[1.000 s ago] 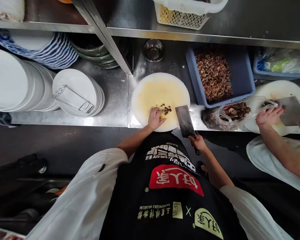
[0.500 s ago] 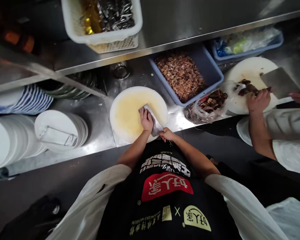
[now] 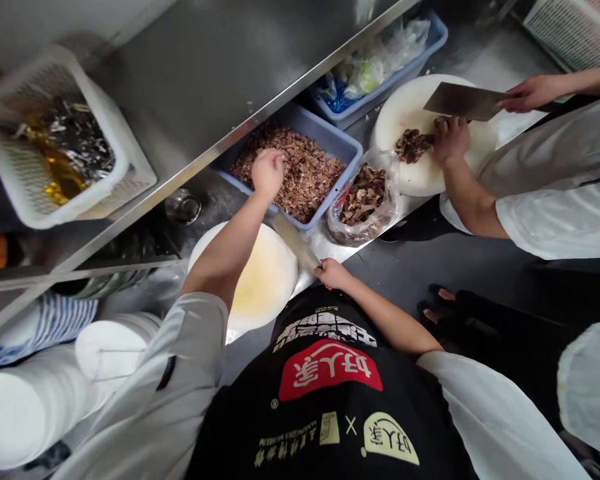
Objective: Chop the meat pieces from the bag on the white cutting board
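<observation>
My left hand (image 3: 269,175) is over the blue tub (image 3: 351,152) of chopped brown pieces (image 3: 307,175). Its fingers are curled, and anything between them is hidden. In my right hand (image 3: 334,274) is the handle of a cleaver (image 3: 295,241), whose blade reaches over the right edge of a round white cutting board (image 3: 275,273). That board carries a yellowish stain and no food that I can see. A plastic bag (image 3: 363,203) of larger brown pieces stands right of the tub.
At the right a person's hand (image 3: 451,139) presses brown pieces on another round board (image 3: 420,183), beside that person's cleaver (image 3: 463,101). A metal shelf edge (image 3: 205,165) crosses above, with a white basket (image 3: 125,170) upper left. Stacked plates (image 3: 15,413) stand lower left.
My left hand has left the cleaver blade and moved up over the tub. The cleaver in my right hand has shifted to the board's right edge. The view has turned and moved right.
</observation>
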Motion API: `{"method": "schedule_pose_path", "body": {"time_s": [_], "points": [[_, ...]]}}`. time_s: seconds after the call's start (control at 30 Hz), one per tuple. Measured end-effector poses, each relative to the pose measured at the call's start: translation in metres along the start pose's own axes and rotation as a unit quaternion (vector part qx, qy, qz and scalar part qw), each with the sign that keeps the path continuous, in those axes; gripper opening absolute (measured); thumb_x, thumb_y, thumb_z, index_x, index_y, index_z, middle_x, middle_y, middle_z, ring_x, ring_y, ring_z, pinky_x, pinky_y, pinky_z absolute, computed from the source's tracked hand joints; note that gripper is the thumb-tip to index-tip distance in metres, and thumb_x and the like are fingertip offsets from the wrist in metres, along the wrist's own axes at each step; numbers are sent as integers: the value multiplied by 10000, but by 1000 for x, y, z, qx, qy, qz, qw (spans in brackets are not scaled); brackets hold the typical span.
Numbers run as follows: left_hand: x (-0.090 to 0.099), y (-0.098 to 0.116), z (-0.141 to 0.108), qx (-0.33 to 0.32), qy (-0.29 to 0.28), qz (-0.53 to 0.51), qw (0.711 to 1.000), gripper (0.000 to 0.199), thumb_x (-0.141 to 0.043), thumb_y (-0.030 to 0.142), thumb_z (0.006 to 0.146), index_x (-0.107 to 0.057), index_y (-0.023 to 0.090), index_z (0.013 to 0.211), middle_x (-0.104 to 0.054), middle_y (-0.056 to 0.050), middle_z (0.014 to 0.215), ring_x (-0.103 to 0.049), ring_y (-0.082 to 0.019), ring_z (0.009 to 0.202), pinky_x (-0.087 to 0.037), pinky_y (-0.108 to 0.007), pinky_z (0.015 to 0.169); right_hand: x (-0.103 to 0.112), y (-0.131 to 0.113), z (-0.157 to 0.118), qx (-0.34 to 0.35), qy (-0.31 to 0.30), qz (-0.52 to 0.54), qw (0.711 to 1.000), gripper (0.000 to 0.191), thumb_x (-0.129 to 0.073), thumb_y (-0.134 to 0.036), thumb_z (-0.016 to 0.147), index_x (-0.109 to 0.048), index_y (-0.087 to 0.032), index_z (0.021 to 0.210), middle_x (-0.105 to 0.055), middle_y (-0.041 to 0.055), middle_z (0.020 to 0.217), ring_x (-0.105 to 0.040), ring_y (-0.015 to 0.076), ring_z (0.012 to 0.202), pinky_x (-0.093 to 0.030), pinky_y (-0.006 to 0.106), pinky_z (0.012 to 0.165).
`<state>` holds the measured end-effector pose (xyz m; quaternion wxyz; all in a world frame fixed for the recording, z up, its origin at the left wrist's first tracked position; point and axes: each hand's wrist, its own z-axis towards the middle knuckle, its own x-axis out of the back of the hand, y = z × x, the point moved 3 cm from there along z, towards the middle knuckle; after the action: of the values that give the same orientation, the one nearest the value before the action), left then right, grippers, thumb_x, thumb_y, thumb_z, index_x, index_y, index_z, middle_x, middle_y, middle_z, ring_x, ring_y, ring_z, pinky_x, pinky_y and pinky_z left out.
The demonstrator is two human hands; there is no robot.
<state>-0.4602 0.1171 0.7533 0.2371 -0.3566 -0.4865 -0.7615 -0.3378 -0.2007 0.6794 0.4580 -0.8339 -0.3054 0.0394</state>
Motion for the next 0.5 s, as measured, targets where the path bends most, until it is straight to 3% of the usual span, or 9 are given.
{"method": "schedule_pose_path", "body": {"time_s": [0.1,0.2,0.27,0.37,0.5], "points": [[-75,68,-11,-92,-191,44,976,252,-562,274,990,-766,177,1102,-736,-72,1162,-666,-226,1184,-466,-379,1168,0,9,-3,33,-9,-142,989,269,-545,-299,969,-750,-140,899,-784,138,902,-735,221,837,-504,256,758],[-167,121,-46,-137,-400,102,901,246,-633,236,933,-783,210,1126,-745,-65,1156,-690,-227,1103,-516,-342,1078,-4,11,2,67,-32,-238,968,311,-520,-304,978,-783,-141,1000,-782,170,1071,-739,265,992,-518,299,859],[-215,136,-67,-132,-479,144,856,370,-653,197,909,-743,231,1266,-720,-92,1251,-695,-239,1113,-526,-339,1043,-6,11,3,84,-50,-269,958,339,-493,-299,993,-790,-139,1033,-779,175,1088,-738,266,1023,-518,311,909],[-252,135,-85,-106,-519,188,827,503,-624,150,919,-656,226,1416,-662,-142,1370,-691,-276,1158,-526,-377,1042,-6,16,0,94,-64,-286,951,368,-473,-311,1015,-793,-130,1048,-776,183,1103,-730,263,1066,-509,315,963],[-255,116,-91,-42,-508,193,839,386,-608,75,903,-735,98,1266,-675,-214,1332,-708,-300,1101,-536,-398,1007,-4,24,-5,84,-65,-284,953,371,-480,-323,1016,-786,-120,1072,-767,201,1118,-731,283,1066,-518,329,952]]}}
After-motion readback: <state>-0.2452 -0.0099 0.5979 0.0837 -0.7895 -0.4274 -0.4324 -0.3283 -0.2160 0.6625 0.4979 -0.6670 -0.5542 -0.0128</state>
